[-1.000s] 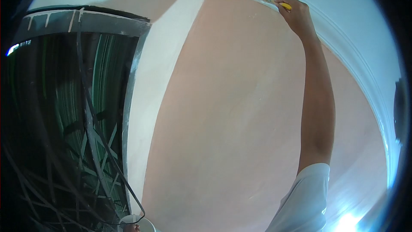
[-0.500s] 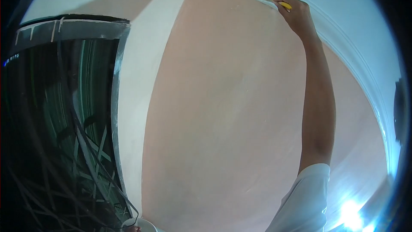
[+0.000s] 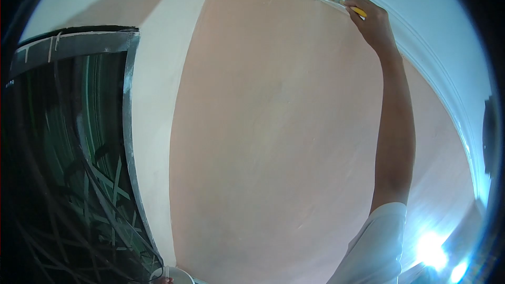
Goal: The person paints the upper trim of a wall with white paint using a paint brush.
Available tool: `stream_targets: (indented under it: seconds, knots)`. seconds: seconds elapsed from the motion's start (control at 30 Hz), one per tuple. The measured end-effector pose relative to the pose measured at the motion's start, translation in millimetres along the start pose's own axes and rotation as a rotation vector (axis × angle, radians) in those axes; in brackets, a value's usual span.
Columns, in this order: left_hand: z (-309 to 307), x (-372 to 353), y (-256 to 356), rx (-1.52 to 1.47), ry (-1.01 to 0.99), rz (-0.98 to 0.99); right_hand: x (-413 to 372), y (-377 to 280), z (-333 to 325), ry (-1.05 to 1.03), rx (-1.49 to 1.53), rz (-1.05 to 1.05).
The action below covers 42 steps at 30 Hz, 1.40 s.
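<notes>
High up, my right hand is closed round a paintbrush with a yellow handle. Its bristles touch the lower edge of the white cornice, where the cornice meets the peach-coloured wall. At the bottom edge of the view, a small part of my left hand shows at a white bucket, fingers gripping its rim. Most of that hand and the bucket's contents are out of view.
A dark window with a grey frame takes up the left side, with cables hanging across it. A cream wall strip borders the peach wall. A bright lamp shines at lower right.
The brush and my right hand have shifted slightly right and down in view, along the cornice edge. The window and wall corner have moved left in view as my head turned.
</notes>
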<state>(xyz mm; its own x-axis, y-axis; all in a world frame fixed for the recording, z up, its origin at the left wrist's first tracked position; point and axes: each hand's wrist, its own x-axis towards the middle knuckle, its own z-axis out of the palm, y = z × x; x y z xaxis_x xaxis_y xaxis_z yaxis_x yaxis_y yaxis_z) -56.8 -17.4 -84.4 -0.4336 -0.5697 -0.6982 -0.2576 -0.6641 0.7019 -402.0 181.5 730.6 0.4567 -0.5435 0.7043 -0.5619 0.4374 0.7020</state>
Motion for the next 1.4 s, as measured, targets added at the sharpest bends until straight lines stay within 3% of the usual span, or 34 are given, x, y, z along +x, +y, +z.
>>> stream_targets:
  seconds: [0.07, 0.17, 0.27, 0.47, 0.57, 0.77, 0.87, 0.9, 1.0, 1.07, 1.2, 1.3, 1.4]
  knots:
    - [4, -17, 13, 0.019, 0.012, -0.002, -8, 13, -4, 0.092, 0.012, -0.062]
    - [3, -21, 19, 0.038, 0.01, -0.047, -14, -17, -27, 0.151, 0.103, 0.308]
    - [-8, 4, 1, 0.011, -0.04, -0.062, -7, -23, -21, 0.347, 0.722, 0.561]
    - [-2, -17, 9, -0.04, 0.005, -0.001, 5, -21, 6, 0.546, 1.196, 0.879]
    - [-5, -14, 8, -0.002, 0.02, -0.046, 3, -24, 21, 0.58, 1.249, 0.905]
    - [-5, -18, 13, 0.006, 0.033, -0.058, 15, -29, 31, 0.598, 0.936, 0.795]
    - [5, -34, 28, 0.014, 0.095, -0.09, 25, -34, 26, 0.502, 0.772, 0.755]
    - [8, -38, 31, 0.022, 0.126, -0.101, 26, -31, 27, 0.49, 0.765, 0.758]
    - [-10, 6, 4, -0.027, -0.04, -0.065, 31, -22, 29, 0.454, 0.736, 0.77]
    - [-4, -4, 5, -0.072, 0.031, -0.051, 33, -20, 30, 0.433, 0.708, 0.792]
    - [9, -40, 37, 0.151, 0.117, -0.094, 34, -20, 30, 0.382, 0.436, 0.853]
    - [-6, -9, 11, 0.055, 0.0, -0.039, 29, -6, 31, 0.332, 0.194, 0.829]
    - [-3, -13, 10, 0.045, 0.025, -0.047, 26, 2, 30, 0.295, 0.032, 0.802]
